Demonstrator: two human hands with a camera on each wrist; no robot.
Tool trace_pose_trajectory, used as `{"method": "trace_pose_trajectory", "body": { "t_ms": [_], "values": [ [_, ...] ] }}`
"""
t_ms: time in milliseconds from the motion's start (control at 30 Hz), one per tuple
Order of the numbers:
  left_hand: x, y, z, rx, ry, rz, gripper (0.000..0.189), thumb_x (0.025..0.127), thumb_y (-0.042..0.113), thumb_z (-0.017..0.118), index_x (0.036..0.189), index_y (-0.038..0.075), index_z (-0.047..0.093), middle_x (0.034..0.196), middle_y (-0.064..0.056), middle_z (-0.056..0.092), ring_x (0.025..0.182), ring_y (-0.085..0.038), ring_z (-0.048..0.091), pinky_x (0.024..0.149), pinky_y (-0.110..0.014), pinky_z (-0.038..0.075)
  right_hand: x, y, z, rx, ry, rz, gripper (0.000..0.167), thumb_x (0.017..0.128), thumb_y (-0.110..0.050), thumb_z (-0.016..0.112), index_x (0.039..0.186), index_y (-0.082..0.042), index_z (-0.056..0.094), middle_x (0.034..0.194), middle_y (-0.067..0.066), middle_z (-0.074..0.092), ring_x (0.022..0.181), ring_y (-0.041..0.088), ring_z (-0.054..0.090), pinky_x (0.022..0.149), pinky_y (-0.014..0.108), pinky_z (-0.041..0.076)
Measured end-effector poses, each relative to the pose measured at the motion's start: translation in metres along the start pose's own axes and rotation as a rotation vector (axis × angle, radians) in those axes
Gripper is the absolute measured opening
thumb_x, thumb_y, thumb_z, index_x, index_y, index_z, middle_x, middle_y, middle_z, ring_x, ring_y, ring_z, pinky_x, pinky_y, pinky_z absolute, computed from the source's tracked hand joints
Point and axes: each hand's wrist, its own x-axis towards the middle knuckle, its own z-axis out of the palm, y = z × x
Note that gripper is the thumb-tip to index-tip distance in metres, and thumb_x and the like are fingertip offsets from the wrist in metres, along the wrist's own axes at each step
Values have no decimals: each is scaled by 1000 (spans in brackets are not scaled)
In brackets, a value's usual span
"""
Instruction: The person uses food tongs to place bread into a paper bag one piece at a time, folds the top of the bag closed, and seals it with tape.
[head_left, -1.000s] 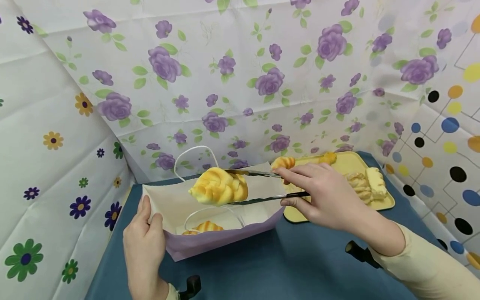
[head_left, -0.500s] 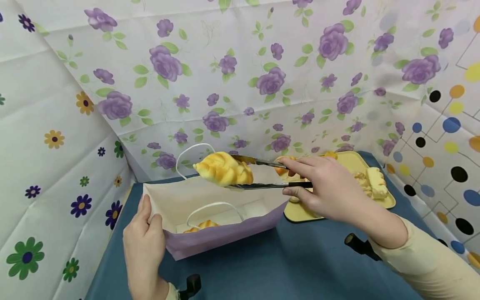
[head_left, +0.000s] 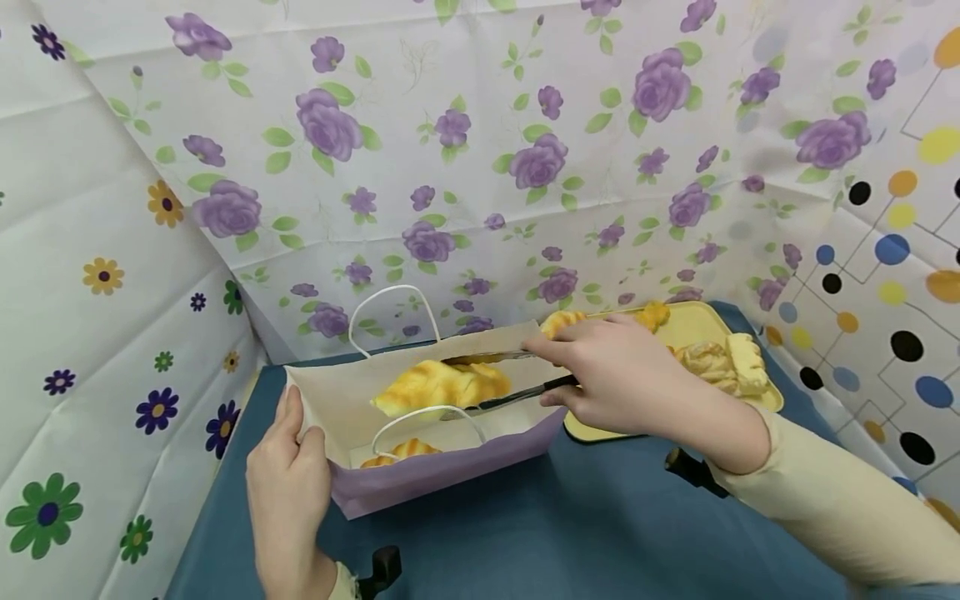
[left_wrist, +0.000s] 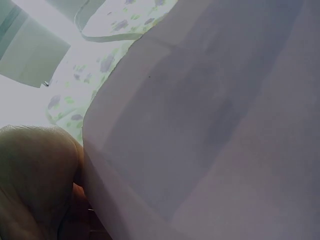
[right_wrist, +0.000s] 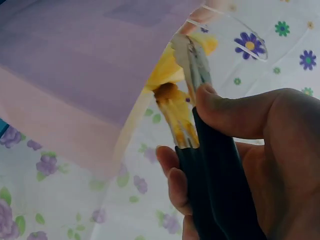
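Note:
My left hand (head_left: 288, 483) grips the left end of a purple paper bag (head_left: 457, 471), which lies open-mouthed towards me. In the left wrist view the bag's side (left_wrist: 210, 110) fills most of the frame. Black-handled metal tongs (head_left: 525, 394) are in my right hand (head_left: 630, 367), with thumb and fingers on opposite arms, as the right wrist view shows for the tongs (right_wrist: 215, 165). Between the tongs' tips is a yellow braided bread (head_left: 435, 387), inside the bag mouth behind the front white handle. Another striped golden bread (head_left: 405, 451) lies in the bag, partly hidden by its front wall.
To the right stands a yellow tray (head_left: 693, 321) bearing several breads, among them a pale block-shaped one (head_left: 746, 364) and a twisted one (head_left: 705, 365). My right hand hides part of it. Blue cloth (head_left: 525, 533) covers the table; patterned sheets (head_left: 480, 167) hang behind and at both sides.
The tongs rose slightly with the braided bread, then came down and left into the bag's mouth. My left hand and the bag stay nearly in place.

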Motion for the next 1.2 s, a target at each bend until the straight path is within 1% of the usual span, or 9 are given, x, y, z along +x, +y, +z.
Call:
{"method": "trace_pose_trajectory", "body": {
  "t_ms": [333,500,600,733,800,867,933,1033,1200],
  "values": [
    [0,0,0,-3,-8,9,55,109,15,41,163,8,40,168,0,38,43,-22,41,46,-35,32,29,-22,7,-59,-128,-27,52,89,-44,87,135,-22,75,96,-4,74,89,19,71,84,50,53],
    [1,0,-1,4,-5,17,55,109,16,40,163,8,40,168,-1,38,44,-21,42,46,-35,31,40,-31,11,-71,-162,-25,35,88,-44,87,116,-25,78,77,-8,64,80,16,67,72,43,48],
    [1,0,-1,2,-2,22,55,109,17,39,163,7,40,168,-1,38,43,-22,42,45,-36,31,48,-36,16,-76,-190,-17,31,88,-43,87,112,-26,78,77,-7,64,79,16,67,69,42,48],
    [0,2,-2,-2,-17,12,55,109,16,39,163,8,39,169,-1,36,50,-26,48,47,-36,32,60,-43,24,-91,-240,-23,35,90,-44,84,119,-26,80,89,-4,75,86,18,71,81,50,55],
    [0,2,-2,0,-24,5,55,109,16,39,164,9,38,169,0,36,54,-27,50,47,-36,33,64,-45,29,-114,-243,-37,32,90,-44,83,116,-26,81,88,-4,75,86,19,72,84,51,56],
    [0,3,-1,2,-27,2,55,109,15,40,164,9,38,169,0,36,60,-27,51,49,-37,34,68,-48,33,-132,-243,-39,23,90,-43,82,105,-25,81,77,-6,69,77,17,69,75,44,54],
    [-1,3,-1,0,-28,-3,56,109,16,39,164,9,37,169,1,35,59,-26,50,48,-36,34,71,-50,38,-145,-245,-34,14,89,-37,81,86,-24,76,63,-7,56,63,15,59,62,37,46],
    [-1,2,-1,1,-23,3,55,109,16,39,164,9,38,169,0,36,57,-23,50,47,-35,33,75,-51,47,-149,-280,-5,31,86,-27,77,64,-23,56,55,-6,35,52,13,39,54,34,29],
    [0,0,-1,-1,-23,11,55,109,15,40,163,8,39,168,0,37,45,-23,44,45,-35,32,83,-53,59,-159,-384,48,42,89,-21,72,60,-23,42,57,-5,31,52,13,32,57,34,27]
  ]
}}
